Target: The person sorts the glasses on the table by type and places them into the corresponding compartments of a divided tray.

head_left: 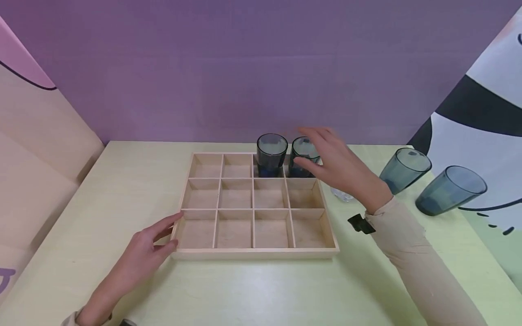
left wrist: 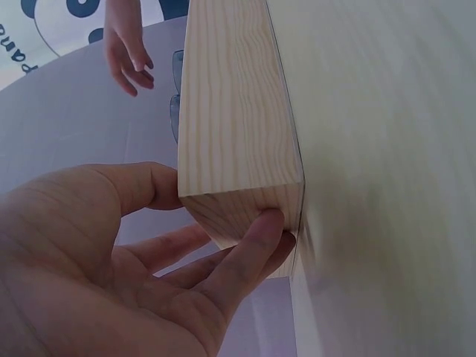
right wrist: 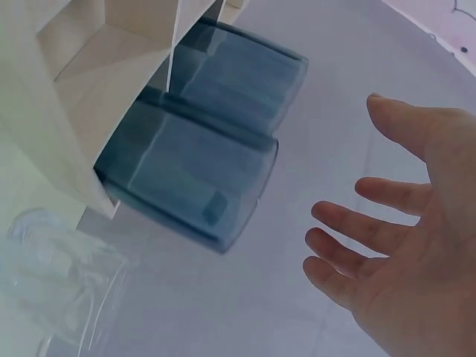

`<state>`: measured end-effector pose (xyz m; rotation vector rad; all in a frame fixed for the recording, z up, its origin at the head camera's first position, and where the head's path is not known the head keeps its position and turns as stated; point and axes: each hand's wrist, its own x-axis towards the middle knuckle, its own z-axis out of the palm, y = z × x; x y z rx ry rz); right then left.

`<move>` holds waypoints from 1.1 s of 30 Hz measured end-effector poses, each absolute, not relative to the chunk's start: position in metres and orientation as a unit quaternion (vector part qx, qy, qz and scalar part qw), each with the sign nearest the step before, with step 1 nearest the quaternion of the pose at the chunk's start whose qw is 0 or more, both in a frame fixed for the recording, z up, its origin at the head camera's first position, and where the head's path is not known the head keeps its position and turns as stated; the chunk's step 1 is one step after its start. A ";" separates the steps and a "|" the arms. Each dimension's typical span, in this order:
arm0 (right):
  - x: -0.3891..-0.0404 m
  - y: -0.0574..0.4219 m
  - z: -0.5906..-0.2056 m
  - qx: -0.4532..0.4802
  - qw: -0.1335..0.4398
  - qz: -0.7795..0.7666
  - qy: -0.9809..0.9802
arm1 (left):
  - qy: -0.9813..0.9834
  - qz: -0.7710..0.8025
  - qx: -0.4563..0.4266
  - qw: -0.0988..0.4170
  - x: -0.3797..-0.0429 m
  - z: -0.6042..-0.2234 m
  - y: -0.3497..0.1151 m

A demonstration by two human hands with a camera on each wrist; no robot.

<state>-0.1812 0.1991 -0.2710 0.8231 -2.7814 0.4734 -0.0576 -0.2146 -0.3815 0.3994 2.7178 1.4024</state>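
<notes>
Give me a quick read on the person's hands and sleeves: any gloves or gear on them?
The left hand and right hand are both ungloved, with no rings showing. The right arm has a long, plain beige sleeve and a small black piece by the wrist. On the left, only a bit of light cuff shows in the head view.

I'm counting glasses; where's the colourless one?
In the head view, the colourless glass is right of the wooden box, partly hidden by the right hand.
</notes>
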 end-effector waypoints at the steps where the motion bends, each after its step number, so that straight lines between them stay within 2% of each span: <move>1: -0.179 0.203 -0.270 0.275 0.104 0.162 -0.942 | 0.881 0.454 0.131 0.028 -0.058 -0.382 -0.215; 16: -0.153 0.250 -0.277 0.233 0.173 0.187 -0.939 | 0.879 0.457 0.132 0.034 -0.059 -0.382 -0.215; 24: -0.149 0.275 -0.274 0.186 0.165 0.198 -0.948 | 0.881 0.455 0.120 0.039 -0.058 -0.387 -0.218; 33: -0.149 0.303 -0.281 0.139 0.181 0.194 -0.954 | 0.879 0.458 0.129 0.037 -0.059 -0.388 -0.219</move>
